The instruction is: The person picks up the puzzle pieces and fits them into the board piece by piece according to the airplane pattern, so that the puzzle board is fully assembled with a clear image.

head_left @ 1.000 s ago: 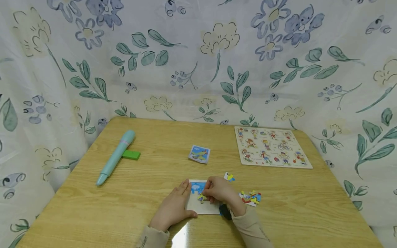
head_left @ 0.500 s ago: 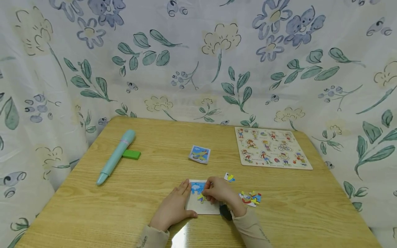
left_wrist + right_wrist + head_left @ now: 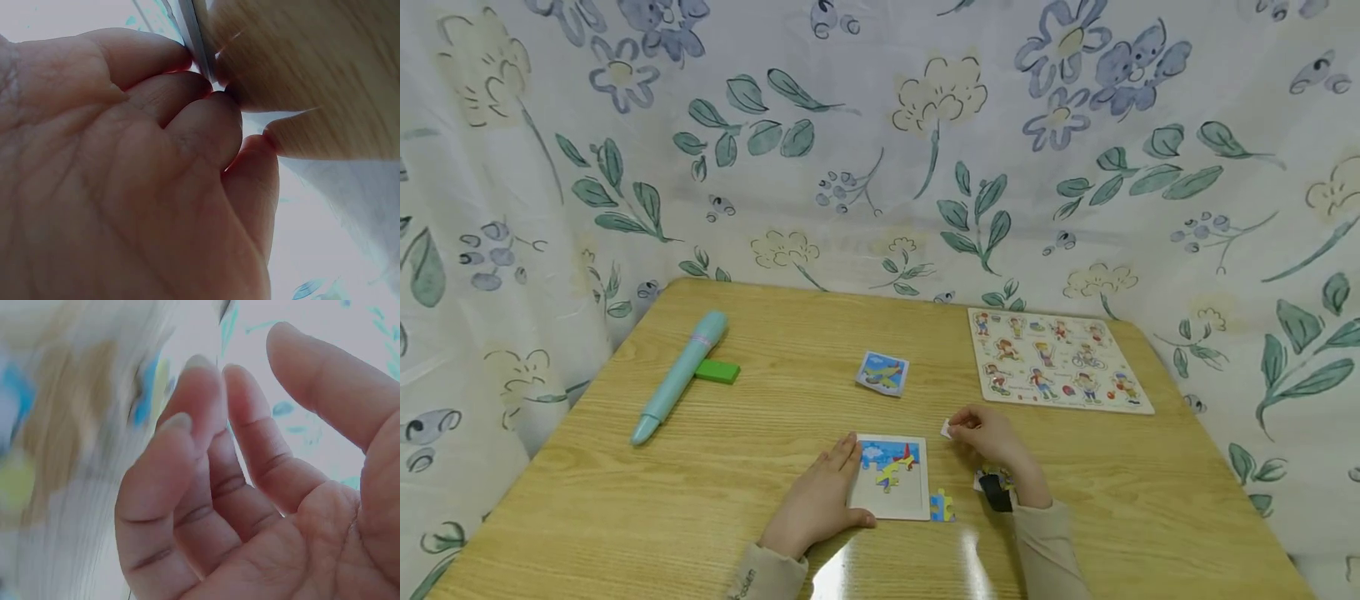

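The right hand (image 3: pixel 996 437) curves loosely, thumb held apart from the fingers, right at a small white-edged puzzle piece (image 3: pixel 946 428) lying off the board's upper right corner, though I can't tell whether they touch. The left hand (image 3: pixel 816 500) lies with fingers extended and thumb spread along the left edge of the flat, square, pale puzzle board (image 3: pixel 901 504), partly filled with knobbly, bright pieces. Under everything is a glossy, wood-grained table (image 3: pixel 700 517), backed by a softly creased, flower-printed cloth (image 3: pixel 880 125).
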Available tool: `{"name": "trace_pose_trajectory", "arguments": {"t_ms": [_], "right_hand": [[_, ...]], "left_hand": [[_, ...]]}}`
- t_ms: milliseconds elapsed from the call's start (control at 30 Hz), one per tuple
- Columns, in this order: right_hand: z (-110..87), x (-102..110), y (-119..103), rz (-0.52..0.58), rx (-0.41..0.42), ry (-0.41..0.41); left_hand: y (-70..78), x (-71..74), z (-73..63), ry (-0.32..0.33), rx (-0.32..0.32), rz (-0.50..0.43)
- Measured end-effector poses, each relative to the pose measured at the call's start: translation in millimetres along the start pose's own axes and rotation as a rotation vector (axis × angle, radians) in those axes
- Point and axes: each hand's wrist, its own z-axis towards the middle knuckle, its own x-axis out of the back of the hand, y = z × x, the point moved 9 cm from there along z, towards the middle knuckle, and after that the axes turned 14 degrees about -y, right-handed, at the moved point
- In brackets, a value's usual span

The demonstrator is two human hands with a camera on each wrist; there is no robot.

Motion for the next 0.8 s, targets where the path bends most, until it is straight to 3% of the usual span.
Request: {"name": "trace_pose_trajectory", "arguments": {"t_ms": [167, 433, 600, 800], "right_hand": [[-5.8, 12.7, 8.1, -0.026, -0.03, 0.061], [-2.3, 11.1, 9.7, -0.039, -0.032, 0.119], [3.7, 6.9, 6.8, -0.141, -0.019, 0.162], [5.0, 2.1, 3.0, -0.21, -0.027, 0.133]], "left_hand": [[-1.3, -1.1, -1.0, -0.003, 0.001, 0.017], [-3.1, -2.7, 0.3, -0.005, 0.004, 0.016], [-2.4, -2.2, 0.0, -0.005, 0.005, 0.021], [-3.0, -1.9, -0.9, -0.007, 0.009, 0.027]]}}
